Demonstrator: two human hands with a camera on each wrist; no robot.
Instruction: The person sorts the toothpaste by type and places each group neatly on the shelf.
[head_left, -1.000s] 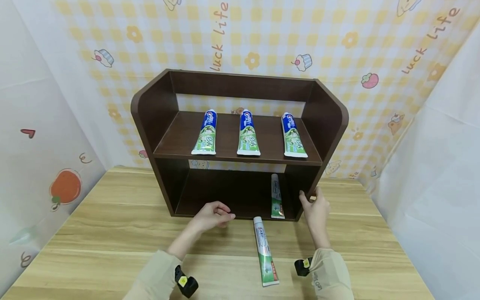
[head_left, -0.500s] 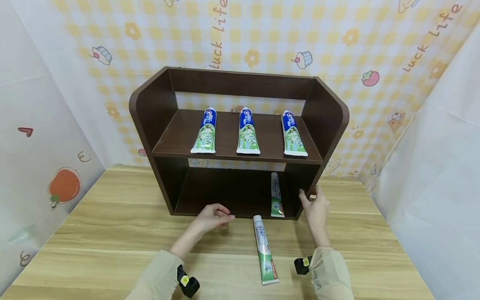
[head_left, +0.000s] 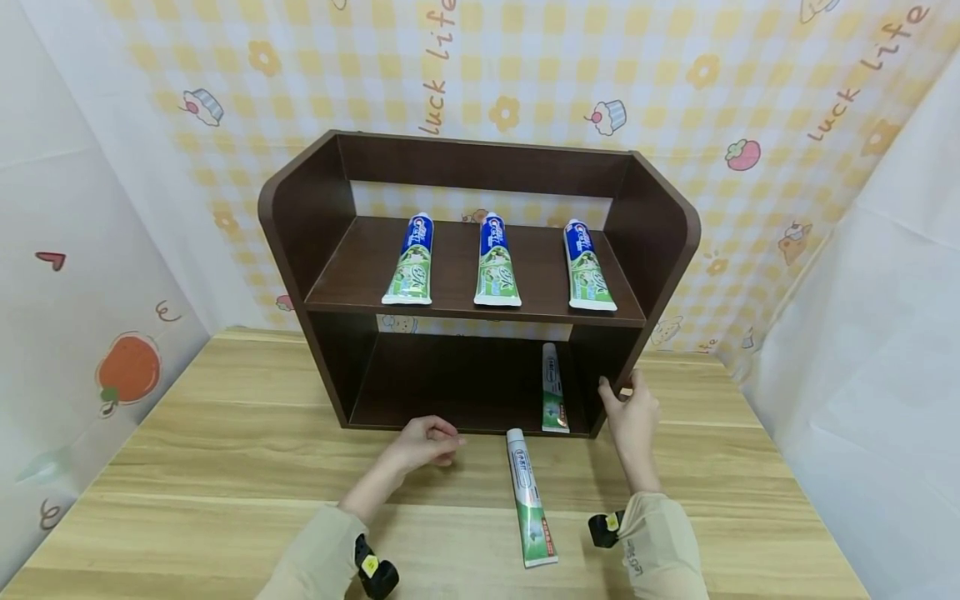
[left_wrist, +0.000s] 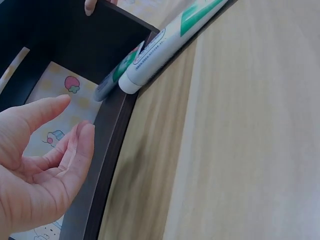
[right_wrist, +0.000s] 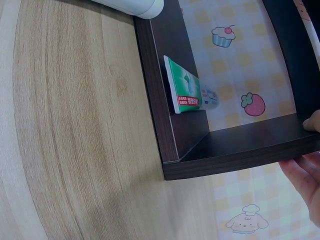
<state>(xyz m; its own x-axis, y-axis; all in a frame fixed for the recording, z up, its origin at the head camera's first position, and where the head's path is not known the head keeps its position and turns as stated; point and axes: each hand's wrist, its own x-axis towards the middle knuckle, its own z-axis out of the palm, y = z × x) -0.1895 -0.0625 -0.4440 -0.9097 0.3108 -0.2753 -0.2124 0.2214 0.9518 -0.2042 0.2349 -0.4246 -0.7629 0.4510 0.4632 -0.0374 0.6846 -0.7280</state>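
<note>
A dark brown two-tier shelf (head_left: 660, 233) stands at the back of the table. My right hand (head_left: 633, 421) grips the front edge of its right side panel, thumb on the inner face and fingers outside, as the right wrist view shows too. My left hand (head_left: 423, 446) hovers in front of the lower tier, fingers loosely bent and holding nothing; its thumb and fingertips are apart in the left wrist view. A white-and-green toothpaste tube (head_left: 531, 500) lies on the table between my hands, cap toward the shelf. A similar tube (head_left: 552, 387) lies at the right of the lower tier.
On the upper tier lie three blue-and-green toothpaste tubes, a left one (head_left: 411, 262), a middle one (head_left: 496, 262) and a right one (head_left: 589, 267). The wooden table (head_left: 225, 467) is bounded by a checked cloth (head_left: 525, 67) behind and white cloths at the sides.
My left hand has drawn back very slightly toward me. The head view has shifted a little; the right hand keeps its grip, and the tubes stay in place.
</note>
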